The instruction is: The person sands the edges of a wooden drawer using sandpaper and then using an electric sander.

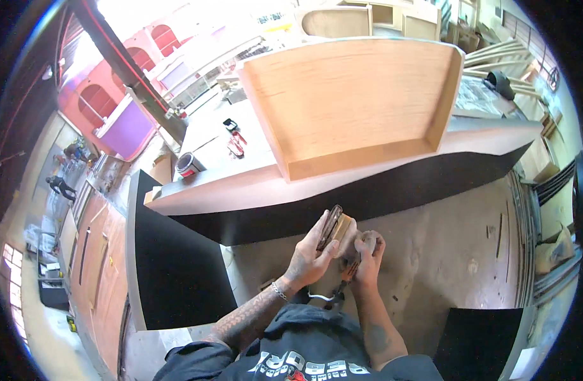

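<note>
The fingers (330, 249) of the left hand (306, 259) wrap a tan-and-dark block (344, 227), I see from here; those of the right hand (369, 261) curl in, pinching a greyish scrap (367, 241) too blurred for me to identify. Both forearms (379, 327) reach forward, hands close together over the grey floor (469, 254), before a counter (228, 197) bearing a shallow wooden box (355, 101). Pink-and-purple structures (125, 129) stand beyond, leftward.

The left hand (307, 259) partly hides its block (344, 227) from us; a wad (366, 240) in the right hand (369, 267) defies identification; one distant worker (62, 188) appears too small for detail.
</note>
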A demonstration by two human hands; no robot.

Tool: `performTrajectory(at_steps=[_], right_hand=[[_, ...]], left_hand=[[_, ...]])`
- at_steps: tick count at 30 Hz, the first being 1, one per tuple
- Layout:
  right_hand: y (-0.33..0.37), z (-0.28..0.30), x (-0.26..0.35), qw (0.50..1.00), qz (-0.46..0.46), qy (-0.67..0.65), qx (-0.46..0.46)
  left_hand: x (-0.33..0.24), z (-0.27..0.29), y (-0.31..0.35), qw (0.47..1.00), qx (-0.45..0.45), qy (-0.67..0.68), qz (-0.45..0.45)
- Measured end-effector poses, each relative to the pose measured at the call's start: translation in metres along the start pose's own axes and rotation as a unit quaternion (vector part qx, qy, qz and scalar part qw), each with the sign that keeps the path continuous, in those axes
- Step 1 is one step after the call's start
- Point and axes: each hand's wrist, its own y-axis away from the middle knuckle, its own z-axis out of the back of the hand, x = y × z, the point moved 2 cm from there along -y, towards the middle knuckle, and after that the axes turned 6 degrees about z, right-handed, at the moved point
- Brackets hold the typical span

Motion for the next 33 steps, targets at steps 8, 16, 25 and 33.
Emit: performTrajectory(at_steps=[8, 16, 25, 33], right_hand=[[-0.009, -0.027, -0.012, 0.999, -0.048, -0.016, -0.020], [-0.032, -0.047, -0.062, 0.982, -0.169, -0.078, -0.034], [-0.053, -0.088, -0.115, 0.989, -0.045, -0.025, -0.136], [-0.043, -0.136, -0.190, 0.951, -0.048, 0.113, -0.283]], left_hand=[[0.021, 0.016, -0.005, 0.995, -0.064, 0.001, 0.071], [0.016, 0.089, -0.056, 0.997, 0.003, 0.017, 0.080], [-0.091, 0.223, -0.290, 0.908, -0.187, -0.197, -0.317], [-0.060, 0.222, -0.416, 0.915, 0.110, -0.366, -0.128]])
